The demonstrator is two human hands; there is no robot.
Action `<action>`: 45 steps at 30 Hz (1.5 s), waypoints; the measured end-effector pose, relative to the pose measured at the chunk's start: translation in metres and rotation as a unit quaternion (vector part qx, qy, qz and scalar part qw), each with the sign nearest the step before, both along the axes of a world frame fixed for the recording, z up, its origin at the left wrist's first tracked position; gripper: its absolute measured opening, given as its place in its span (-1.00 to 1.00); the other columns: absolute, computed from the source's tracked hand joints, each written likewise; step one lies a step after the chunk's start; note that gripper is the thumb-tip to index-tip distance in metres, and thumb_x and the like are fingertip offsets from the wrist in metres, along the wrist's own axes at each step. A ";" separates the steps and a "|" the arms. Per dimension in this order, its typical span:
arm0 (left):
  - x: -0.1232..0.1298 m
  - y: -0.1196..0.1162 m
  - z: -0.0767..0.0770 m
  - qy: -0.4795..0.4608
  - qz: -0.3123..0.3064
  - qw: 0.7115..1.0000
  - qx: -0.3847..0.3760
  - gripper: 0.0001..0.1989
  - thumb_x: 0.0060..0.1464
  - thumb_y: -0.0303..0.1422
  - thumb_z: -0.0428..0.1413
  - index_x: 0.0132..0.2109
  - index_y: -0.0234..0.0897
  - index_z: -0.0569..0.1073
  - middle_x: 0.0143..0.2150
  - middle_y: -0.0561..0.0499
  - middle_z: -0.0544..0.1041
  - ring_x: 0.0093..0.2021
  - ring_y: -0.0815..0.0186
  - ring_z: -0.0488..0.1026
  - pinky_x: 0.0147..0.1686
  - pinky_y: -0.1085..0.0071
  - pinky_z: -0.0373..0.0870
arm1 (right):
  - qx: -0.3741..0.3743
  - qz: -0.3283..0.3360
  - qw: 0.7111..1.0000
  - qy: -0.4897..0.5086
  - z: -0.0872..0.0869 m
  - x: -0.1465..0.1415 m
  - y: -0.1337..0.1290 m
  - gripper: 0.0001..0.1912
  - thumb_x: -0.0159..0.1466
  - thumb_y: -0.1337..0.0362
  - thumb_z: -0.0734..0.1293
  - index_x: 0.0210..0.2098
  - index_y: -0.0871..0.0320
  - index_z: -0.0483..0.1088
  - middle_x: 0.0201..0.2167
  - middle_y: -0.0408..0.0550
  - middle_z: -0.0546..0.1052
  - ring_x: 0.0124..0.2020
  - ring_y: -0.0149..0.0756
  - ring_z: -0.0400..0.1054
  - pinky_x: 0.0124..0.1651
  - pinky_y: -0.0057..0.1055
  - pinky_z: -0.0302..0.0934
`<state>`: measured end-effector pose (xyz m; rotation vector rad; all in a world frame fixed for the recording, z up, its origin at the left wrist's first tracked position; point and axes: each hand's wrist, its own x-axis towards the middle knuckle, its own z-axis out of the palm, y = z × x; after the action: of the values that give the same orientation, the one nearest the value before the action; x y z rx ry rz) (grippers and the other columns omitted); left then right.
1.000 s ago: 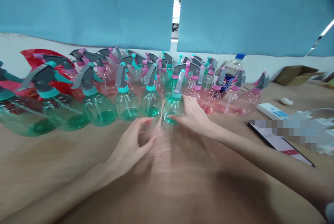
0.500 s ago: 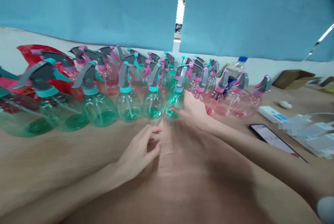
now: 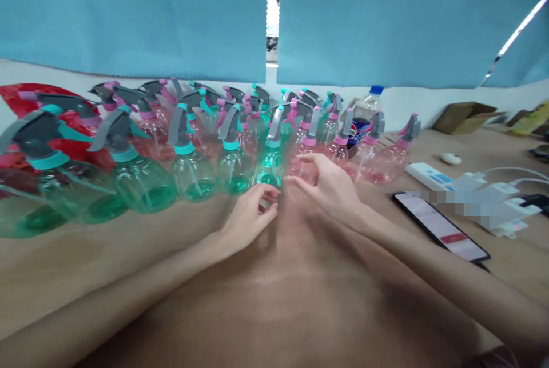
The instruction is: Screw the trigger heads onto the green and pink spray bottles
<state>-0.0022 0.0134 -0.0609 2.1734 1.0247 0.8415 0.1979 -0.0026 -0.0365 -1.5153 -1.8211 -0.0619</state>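
Across the table stands a crowded row of spray bottles with grey trigger heads. At its middle is a green spray bottle (image 3: 270,165) with a turquoise collar, upright, with green liquid at its base. My right hand (image 3: 334,188) is open just right of it, thumb and fingers apart, in front of a pink spray bottle (image 3: 302,159) that it partly hides. Below the green bottle, my left hand (image 3: 249,216) hovers with loosely bent fingers, thumb apart and nothing between them. Another green spray bottle (image 3: 234,171) stands to its upper left.
On the right lie a phone (image 3: 441,225), a white power strip (image 3: 433,176) with plugs and cables, and a small white object (image 3: 451,159). A cardboard box (image 3: 463,118) and a Pepsi bottle (image 3: 360,128) stand behind. Red plastic (image 3: 26,99) is at the left.
My right hand has come off the green spray bottle, drawing back to the right. My left hand is nearer that bottle's base. The view has shifted a little to the right.
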 end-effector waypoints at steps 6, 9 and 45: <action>0.030 -0.005 0.004 0.000 -0.037 0.999 0.008 -0.85 0.12 -0.51 0.02 -0.15 -0.27 0.40 -0.17 -0.02 0.51 -0.22 0.30 0.50 -0.23 0.32 0.46 | -0.005 -0.031 0.996 0.077 0.009 0.051 0.009 -0.58 0.20 0.11 0.36 -0.02 0.20 0.38 -0.02 0.15 0.52 -0.04 -0.01 0.43 -0.01 -0.10 0.28; 0.044 -0.009 0.004 -0.003 -0.058 0.998 0.010 -0.83 0.11 -0.53 0.01 -0.15 -0.26 0.39 -0.16 -0.01 0.51 -0.25 0.34 0.49 -0.26 0.36 0.46 | -0.072 -0.026 0.989 0.123 0.008 0.053 0.023 -0.36 0.15 0.01 0.39 0.12 0.25 0.30 0.11 0.23 0.45 0.08 0.04 0.37 0.07 -0.05 0.24; 0.064 -0.007 0.057 -0.058 0.025 0.996 0.062 -0.41 0.03 -0.24 0.22 0.15 -0.27 0.21 0.16 -0.18 0.35 0.13 0.10 0.33 0.08 0.13 0.31 | -0.032 0.056 0.996 -0.062 -0.012 0.006 -0.044 -0.39 0.26 -0.24 0.12 -0.10 0.22 0.27 -0.19 0.14 0.48 -0.32 -0.05 0.46 -0.47 -0.28 0.21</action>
<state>0.0620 0.0066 -0.0039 2.1792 0.9963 1.0680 0.2040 -0.0464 -0.0483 -1.4782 -2.0218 -0.0459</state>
